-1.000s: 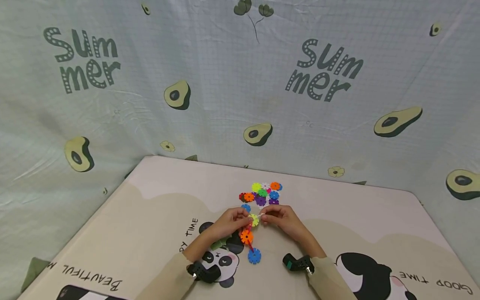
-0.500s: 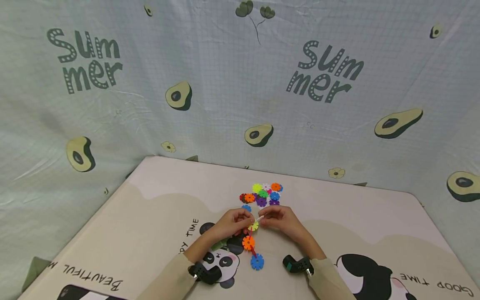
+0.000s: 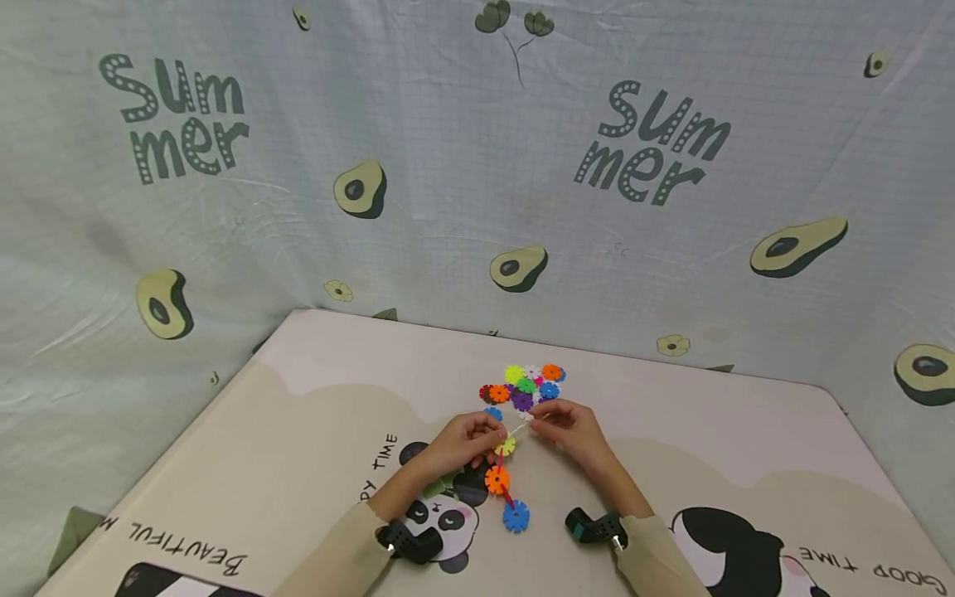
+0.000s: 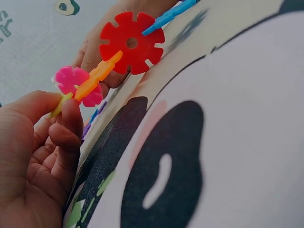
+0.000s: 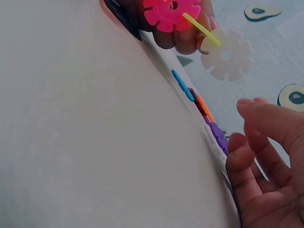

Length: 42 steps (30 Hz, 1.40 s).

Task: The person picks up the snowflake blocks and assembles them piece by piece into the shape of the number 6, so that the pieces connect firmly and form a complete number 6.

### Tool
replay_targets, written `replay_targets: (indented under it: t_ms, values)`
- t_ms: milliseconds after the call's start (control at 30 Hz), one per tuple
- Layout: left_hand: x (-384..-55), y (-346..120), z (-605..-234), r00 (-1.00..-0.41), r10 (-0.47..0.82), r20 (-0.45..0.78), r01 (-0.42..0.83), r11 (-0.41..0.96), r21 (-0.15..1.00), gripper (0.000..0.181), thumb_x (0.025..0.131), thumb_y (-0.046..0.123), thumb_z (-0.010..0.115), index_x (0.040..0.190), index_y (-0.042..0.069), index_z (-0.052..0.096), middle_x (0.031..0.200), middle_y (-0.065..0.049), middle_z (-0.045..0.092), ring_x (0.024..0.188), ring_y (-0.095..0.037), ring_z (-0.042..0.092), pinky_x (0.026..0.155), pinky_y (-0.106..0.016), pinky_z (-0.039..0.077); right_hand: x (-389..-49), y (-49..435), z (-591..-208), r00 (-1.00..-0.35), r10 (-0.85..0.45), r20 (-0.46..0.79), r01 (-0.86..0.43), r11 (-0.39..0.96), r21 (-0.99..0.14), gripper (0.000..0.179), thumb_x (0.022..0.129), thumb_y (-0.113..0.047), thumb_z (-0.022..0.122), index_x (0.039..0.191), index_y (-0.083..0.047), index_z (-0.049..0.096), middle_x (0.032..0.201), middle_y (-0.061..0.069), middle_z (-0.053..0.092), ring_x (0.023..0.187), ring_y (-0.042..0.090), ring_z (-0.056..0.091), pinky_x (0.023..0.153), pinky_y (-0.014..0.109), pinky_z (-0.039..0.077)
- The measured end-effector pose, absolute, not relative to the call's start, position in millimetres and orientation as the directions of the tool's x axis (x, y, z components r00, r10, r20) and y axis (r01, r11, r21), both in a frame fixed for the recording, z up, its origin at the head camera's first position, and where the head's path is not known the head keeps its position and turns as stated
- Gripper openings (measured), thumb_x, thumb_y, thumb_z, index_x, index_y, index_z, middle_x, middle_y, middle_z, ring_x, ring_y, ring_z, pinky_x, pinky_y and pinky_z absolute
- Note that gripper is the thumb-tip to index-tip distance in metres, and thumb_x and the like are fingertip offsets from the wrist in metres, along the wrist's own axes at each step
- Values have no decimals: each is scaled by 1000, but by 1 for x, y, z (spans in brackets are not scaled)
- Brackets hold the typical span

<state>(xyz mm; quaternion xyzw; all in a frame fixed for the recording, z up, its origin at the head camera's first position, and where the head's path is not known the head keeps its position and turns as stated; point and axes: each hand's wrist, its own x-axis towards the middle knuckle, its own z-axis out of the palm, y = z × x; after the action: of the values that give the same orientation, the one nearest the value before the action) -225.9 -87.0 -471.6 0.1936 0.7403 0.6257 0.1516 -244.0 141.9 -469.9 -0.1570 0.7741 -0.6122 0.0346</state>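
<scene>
My left hand [image 3: 468,441] pinches the yellow notched disc [image 4: 61,105] of a chain of interlocking plastic discs. From it run a pink disc [image 4: 71,78], an orange disc [image 3: 496,480], a red disc [image 4: 118,47] and, at the lower end, a blue disc [image 3: 516,516]. A white disc [image 5: 230,57] is slotted onto the yellow one, on the side toward my right hand [image 3: 573,431]. That hand holds nothing; in the right wrist view its thumb and fingers are parted, a short gap away from the white disc.
Behind the hands lies a cluster of loose discs, among them a green disc [image 3: 525,385], a purple disc [image 3: 522,401] and an orange disc [image 3: 552,372]. They lie on a panda-print table cover [image 3: 358,356]. A patterned curtain [image 3: 433,149] stands behind the table.
My right hand has let go of the white disc and drawn back up and to the right. The chain has shifted slightly lower, still in my left hand.
</scene>
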Motion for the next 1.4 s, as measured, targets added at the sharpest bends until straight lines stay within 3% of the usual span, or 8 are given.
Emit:
replay_targets:
  t_ms: [200, 467, 767, 1133, 1400]
  values:
    - [-226, -87, -473, -877, 480, 21, 99, 139, 985, 23, 99, 15, 57, 107, -7, 60, 73, -3, 61, 54, -10, 47, 49, -17, 40, -246, 142, -470, -970, -202, 135, -179, 220, -959, 19, 87, -7, 72, 103, 2, 69, 91, 13, 66, 62, 10, 52, 54, 20, 43]
    - [-226, -87, -471, -880, 474, 21, 99, 139, 985, 23, 99, 14, 57, 107, -7, 60, 73, -3, 61, 54, -10, 47, 49, -17, 40, -248, 144, -472, -983, -108, 145, -172, 309, -935, 15, 86, -5, 73, 100, 0, 71, 95, 14, 67, 71, 14, 54, 54, 20, 46]
    - [-226, -88, -472, -878, 478, 30, 108, 136, 985, 23, 99, 13, 57, 106, -8, 60, 72, -1, 60, 54, -8, 47, 50, -17, 41, -249, 145, -473, -986, -30, 162, -159, 430, -889, 16, 84, -6, 75, 99, 0, 71, 94, 11, 65, 80, 15, 52, 67, 17, 45]
    - [-224, -89, -472, -871, 489, 49, 126, 127, 984, 21, 99, 12, 57, 105, -8, 61, 76, -6, 62, 55, -9, 48, 50, -16, 41, -252, 146, -470, -994, 21, 108, -85, 472, -877, 28, 83, -8, 76, 107, 5, 68, 84, 9, 58, 69, 14, 48, 52, 18, 39]
    - [-225, -89, -473, -867, 495, 56, 135, 125, 983, 21, 99, 11, 56, 105, -8, 60, 74, -1, 60, 55, -9, 48, 50, -16, 41, -254, 143, -468, -995, 65, 80, -38, 485, -874, 32, 83, -10, 77, 108, 7, 66, 81, 8, 56, 61, 12, 47, 49, 17, 40]
